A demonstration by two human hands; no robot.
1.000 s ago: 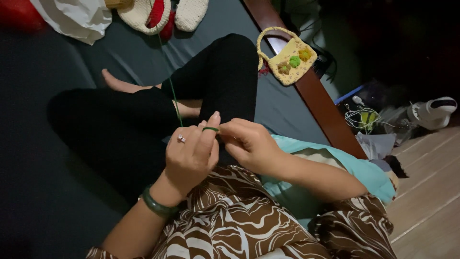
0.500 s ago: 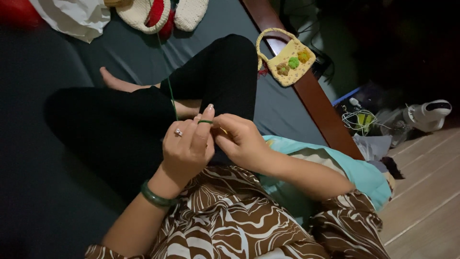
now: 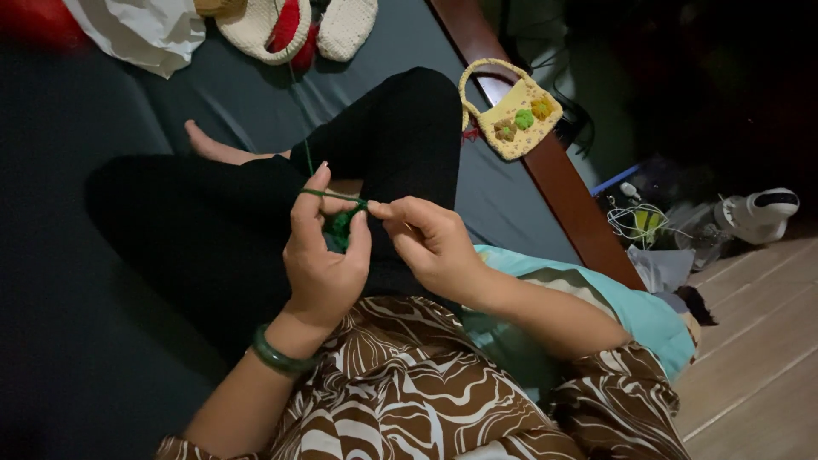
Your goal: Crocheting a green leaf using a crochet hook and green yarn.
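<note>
Both hands up close together over black-clad legs (image 3: 213,221). Left hand (image 3: 324,255) curled, pinching small green crochet piece (image 3: 341,226), green yarn (image 3: 328,195) stretched over raised pointing finger. Right hand (image 3: 430,243) curled narrow, fingertips meeting left thumb at green piece; hook not clear to see. Since a moment ago: left finger lifted higher, yarn pulled tighter, so likely a new stitch starting. Farther up and right, little yellow crochet bag (image 3: 514,115) on wooden edge (image 3: 545,162).
</note>
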